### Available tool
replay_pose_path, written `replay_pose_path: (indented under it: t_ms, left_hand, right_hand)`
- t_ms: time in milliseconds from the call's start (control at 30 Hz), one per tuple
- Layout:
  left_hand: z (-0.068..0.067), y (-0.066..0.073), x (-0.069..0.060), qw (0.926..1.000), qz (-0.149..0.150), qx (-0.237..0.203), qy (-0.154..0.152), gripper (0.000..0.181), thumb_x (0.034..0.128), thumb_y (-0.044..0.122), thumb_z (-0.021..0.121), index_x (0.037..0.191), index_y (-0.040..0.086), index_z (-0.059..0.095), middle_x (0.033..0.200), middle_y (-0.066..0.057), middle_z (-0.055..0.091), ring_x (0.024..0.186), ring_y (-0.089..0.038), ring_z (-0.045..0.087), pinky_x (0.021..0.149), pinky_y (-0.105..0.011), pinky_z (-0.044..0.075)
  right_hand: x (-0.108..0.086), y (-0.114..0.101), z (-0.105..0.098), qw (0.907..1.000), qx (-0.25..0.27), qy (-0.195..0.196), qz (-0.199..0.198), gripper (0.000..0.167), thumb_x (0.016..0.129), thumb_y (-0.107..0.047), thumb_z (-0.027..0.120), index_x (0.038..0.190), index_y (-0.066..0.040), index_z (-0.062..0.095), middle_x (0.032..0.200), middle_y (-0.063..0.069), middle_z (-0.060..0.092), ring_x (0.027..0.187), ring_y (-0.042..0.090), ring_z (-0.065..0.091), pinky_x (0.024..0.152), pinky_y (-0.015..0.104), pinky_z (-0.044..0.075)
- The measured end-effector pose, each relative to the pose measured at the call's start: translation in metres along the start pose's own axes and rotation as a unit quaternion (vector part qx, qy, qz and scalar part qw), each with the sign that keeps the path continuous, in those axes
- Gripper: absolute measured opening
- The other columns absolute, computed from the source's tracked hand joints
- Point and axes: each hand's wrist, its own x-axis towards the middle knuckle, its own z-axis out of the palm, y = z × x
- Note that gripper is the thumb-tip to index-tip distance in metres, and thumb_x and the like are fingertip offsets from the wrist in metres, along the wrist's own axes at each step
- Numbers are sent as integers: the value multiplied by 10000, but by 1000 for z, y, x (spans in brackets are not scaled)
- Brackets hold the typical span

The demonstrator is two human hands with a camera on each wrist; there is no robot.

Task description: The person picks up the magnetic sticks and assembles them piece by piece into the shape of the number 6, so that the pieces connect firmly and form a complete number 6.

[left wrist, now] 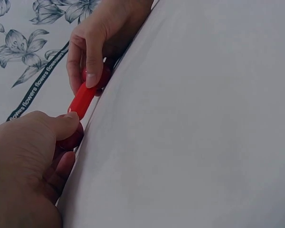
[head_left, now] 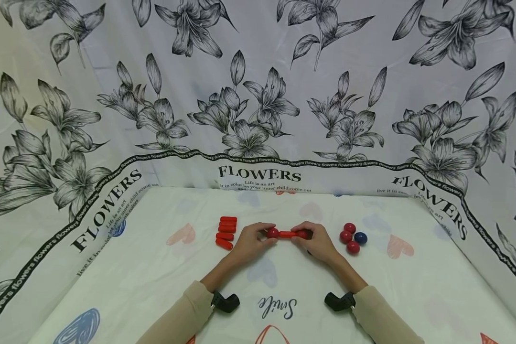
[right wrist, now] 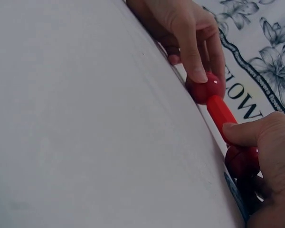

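A short red rod (head_left: 287, 234) lies crosswise between both hands, a red ball at each end. My left hand (head_left: 252, 242) pinches the left ball (head_left: 273, 232) between thumb and fingers. At the other end, my right hand (head_left: 320, 242) holds the rod's end and the right ball (right wrist: 242, 161), its thumb on the rod. Fingers partly cover this ball in the head view. Both balls seem to touch the rod in the right wrist view, though the right joint is partly hidden by the thumb.
Several red rods (head_left: 227, 229) lie in a column left of my left hand. To the right of my right hand sit 3 red balls (head_left: 346, 237) and one blue ball (head_left: 360, 238), grouped together. A heart-printed white cloth (head_left: 155, 286) covers the table; flowered fabric (head_left: 258, 71) hangs behind.
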Motion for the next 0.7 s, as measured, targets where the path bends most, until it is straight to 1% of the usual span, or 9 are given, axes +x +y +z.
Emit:
replay_pose_path:
  t_ms: [100, 233, 300, 367, 433, 467, 533, 633, 700]
  left_hand:
    - [0, 0, -2, 9999, -33, -94, 53, 448, 829, 236, 734, 1253, 151, 617, 1061, 38, 677, 918, -113, 609, 709, -242, 491]
    - [-1, 0, 0, 9995, -255, -210, -11, 460, 830, 254, 731, 1265, 170, 604, 1082, 53, 663, 920, -97, 623, 737, -253, 501]
    - [-3, 0, 3, 9989, -386, -267, -72, 467, 830, 256, 731, 1270, 176, 596, 1106, 57, 655, 923, -85, 627, 772, -250, 505]
    - [-7, 1, 5, 9979, -507, -377, -144, 472, 831, 241, 730, 1275, 162, 589, 1137, 37, 649, 920, -95, 633, 781, -254, 517]
    - [-11, 3, 6, 9962, -648, -535, -224, 477, 832, 235, 730, 1277, 147, 583, 1159, 11, 644, 901, -108, 642, 746, -257, 535]
    - [-14, 4, 7, 9951, -730, -617, -257, 475, 836, 241, 726, 1277, 139, 581, 1171, -6, 641, 890, -119, 642, 715, -263, 544]
    - [-21, 8, 7, 9929, -829, -815, -269, 467, 845, 247, 717, 1273, 121, 581, 1190, -52, 635, 873, -153, 650, 646, -285, 556]
    - [-35, 12, 9, 9914, -878, -964, -114, 428, 851, 266, 710, 1244, 135, 603, 1188, -89, 635, 866, -178, 646, 591, -309, 556]
    - [-44, 11, 12, 9914, -811, -1030, 43, 384, 848, 254, 713, 1209, 151, 630, 1164, -103, 648, 864, -194, 649, 589, -328, 559]
  right_hand:
    - [-1, 0, 0, 9999, 44, 9, 114, 252, 814, -224, 749, 1053, -157, 707, 1021, -11, 688, 921, 146, 550, 792, 236, 437]
    - [3, 2, -2, 9996, 22, 34, 282, 250, 804, -224, 758, 1040, -160, 711, 997, 9, 691, 891, 149, 551, 753, 231, 442]
    - [7, 2, -3, 9992, 10, 1, 388, 246, 803, -226, 758, 1037, -166, 713, 995, 7, 691, 895, 151, 549, 766, 244, 441]
    - [11, 3, -3, 9988, -4, -48, 481, 250, 805, -233, 755, 1041, -163, 714, 998, 5, 690, 906, 154, 541, 790, 263, 433]
    - [14, 3, -4, 9982, -15, -71, 587, 252, 805, -235, 755, 1044, -168, 715, 1003, -3, 689, 918, 161, 534, 811, 282, 422]
    - [15, 3, -4, 9978, -16, -57, 666, 249, 802, -233, 758, 1040, -173, 718, 1000, -12, 689, 920, 157, 531, 816, 284, 418]
    - [16, 4, -5, 9976, -32, -24, 698, 252, 795, -228, 764, 1037, -172, 719, 995, -7, 691, 912, 163, 532, 809, 287, 418]
    - [16, 4, -5, 9975, -6, -8, 706, 246, 794, -233, 766, 1031, -192, 718, 996, -4, 693, 911, 168, 539, 806, 286, 424]
    - [15, 6, -6, 9977, 14, -46, 681, 240, 801, -247, 759, 1034, -208, 712, 1008, -11, 689, 926, 170, 539, 820, 296, 426]
